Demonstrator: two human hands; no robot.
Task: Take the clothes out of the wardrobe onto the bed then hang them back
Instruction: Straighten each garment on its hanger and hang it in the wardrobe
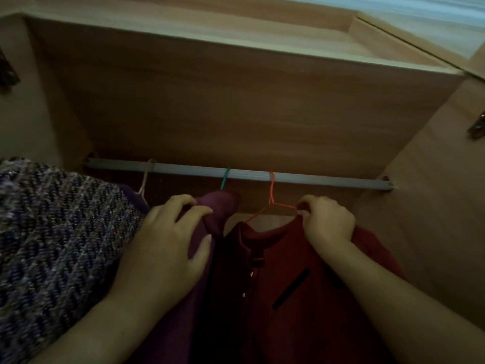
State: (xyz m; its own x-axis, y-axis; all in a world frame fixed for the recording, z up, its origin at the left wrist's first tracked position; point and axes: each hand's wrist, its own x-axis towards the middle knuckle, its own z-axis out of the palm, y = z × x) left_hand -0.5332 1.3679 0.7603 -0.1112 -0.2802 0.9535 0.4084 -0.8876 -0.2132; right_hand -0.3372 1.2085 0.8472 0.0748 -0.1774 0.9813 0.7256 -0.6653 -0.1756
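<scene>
Both hands work inside the wardrobe: the left hand [168, 240] grips the purple garment [220, 208], likely holding it aside for room. The right hand [325, 219] pinches the shoulder of the red jacket [288, 285], seemingly seating it on the orange hanger [271, 195] hooked toward the right end of the rail [328, 181].

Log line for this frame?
left hand grips purple garment | right hand pinches red jacket collar | orange hanger on rail | tweed coat far left

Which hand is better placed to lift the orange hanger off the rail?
Probably the right hand: it pinches the red garment at its shoulder beside the orange hanger, while the left hand grips the purple garment.
</scene>
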